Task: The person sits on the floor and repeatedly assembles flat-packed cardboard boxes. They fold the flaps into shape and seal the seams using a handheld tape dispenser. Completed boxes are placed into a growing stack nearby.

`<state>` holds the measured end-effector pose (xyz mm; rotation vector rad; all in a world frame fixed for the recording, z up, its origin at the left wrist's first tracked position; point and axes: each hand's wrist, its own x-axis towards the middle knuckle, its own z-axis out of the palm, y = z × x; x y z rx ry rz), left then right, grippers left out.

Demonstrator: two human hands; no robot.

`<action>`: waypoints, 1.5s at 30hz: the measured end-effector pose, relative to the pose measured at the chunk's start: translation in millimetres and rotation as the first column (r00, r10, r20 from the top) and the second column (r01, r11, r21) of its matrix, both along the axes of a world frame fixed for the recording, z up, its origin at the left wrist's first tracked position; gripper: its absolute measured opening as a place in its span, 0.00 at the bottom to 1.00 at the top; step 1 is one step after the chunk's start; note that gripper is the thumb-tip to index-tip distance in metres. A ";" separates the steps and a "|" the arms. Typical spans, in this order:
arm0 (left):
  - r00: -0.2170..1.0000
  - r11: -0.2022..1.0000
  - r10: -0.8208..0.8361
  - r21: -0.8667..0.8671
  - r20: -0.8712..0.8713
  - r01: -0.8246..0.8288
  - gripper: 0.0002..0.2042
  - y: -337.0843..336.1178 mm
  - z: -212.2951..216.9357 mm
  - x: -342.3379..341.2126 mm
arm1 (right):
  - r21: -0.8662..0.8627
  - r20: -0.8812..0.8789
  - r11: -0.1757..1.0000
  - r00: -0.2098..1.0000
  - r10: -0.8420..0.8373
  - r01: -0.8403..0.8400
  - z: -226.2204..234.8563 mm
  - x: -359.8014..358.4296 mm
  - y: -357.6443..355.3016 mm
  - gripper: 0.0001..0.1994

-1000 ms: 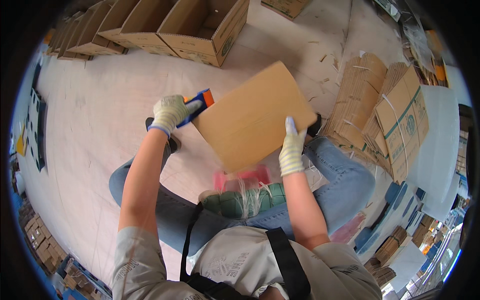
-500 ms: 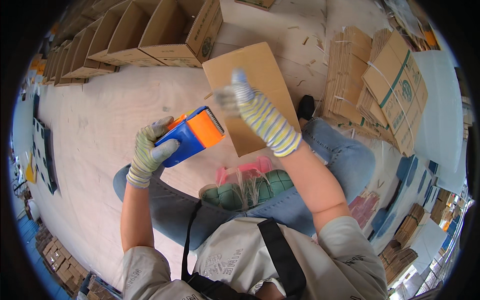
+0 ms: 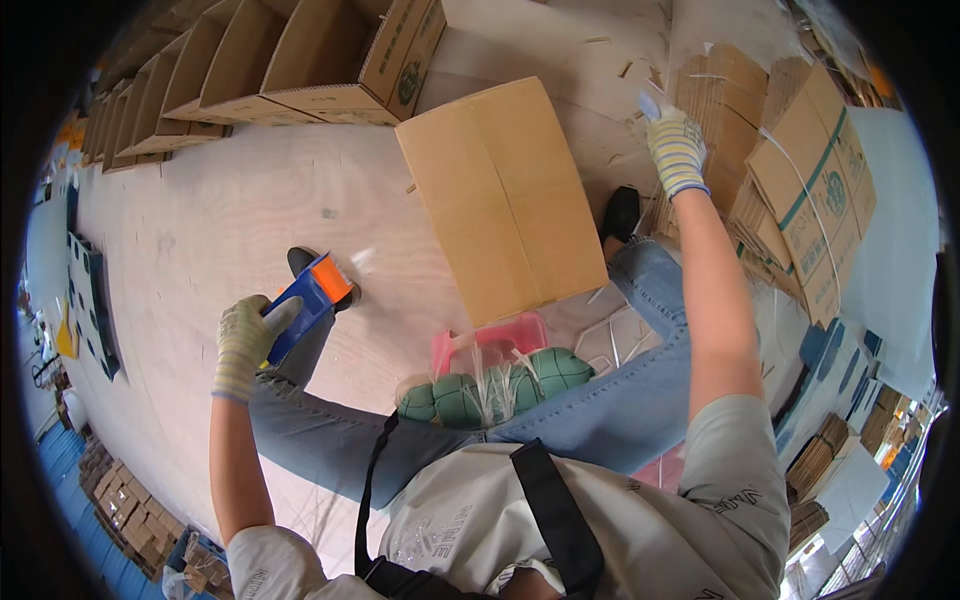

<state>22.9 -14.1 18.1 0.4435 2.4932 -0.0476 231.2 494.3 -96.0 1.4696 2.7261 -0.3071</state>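
My left hand (image 3: pixel 244 345), in a striped knit glove, is closed round a blue and orange tape dispenser (image 3: pixel 300 312), held above the floor by my left shoe. A brown carton (image 3: pixel 505 205) stands between my feet with its top flaps closed; a seam runs down the middle of the top. Off to the right, clear of the carton, my right hand (image 3: pixel 678 148) is raised near a stack of flattened cartons (image 3: pixel 725 110). Its thumb sticks out and nothing shows in its grip, though its other fingers are partly hidden.
Several open cartons (image 3: pixel 330 60) stand in a row at the far left. Strapped flat cartons (image 3: pixel 805 200) lean at the right. Before my lap are a green padded bundle (image 3: pixel 530 388) and a pink plastic piece (image 3: pixel 520 332). My right shoe (image 3: pixel 621 213) stands beside the carton.
My right hand has swung right, away from over the carton. My left hand has drawn left and down with the tape dispenser. My legs have shifted, and my left shoe now shows.
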 end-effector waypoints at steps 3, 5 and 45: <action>0.993 0.957 -0.111 -0.266 0.030 0.115 0.30 28.6 -74.0 -14.9 | -0.017 0.250 0.991 0.959 0.135 -0.135 -90.3 -1.7 -22.6 0.22; 0.990 0.984 -0.058 -0.162 0.129 0.079 0.30 67.7 -147.8 -5.5 | -0.191 0.260 0.967 0.941 0.216 -0.170 -141.7 -27.8 -64.7 0.18; 0.930 0.533 0.309 0.774 0.198 -0.342 0.24 76.7 -21.3 30.7 | -0.675 -0.387 0.733 0.887 -0.251 -0.086 -54.1 -136.8 -24.8 0.25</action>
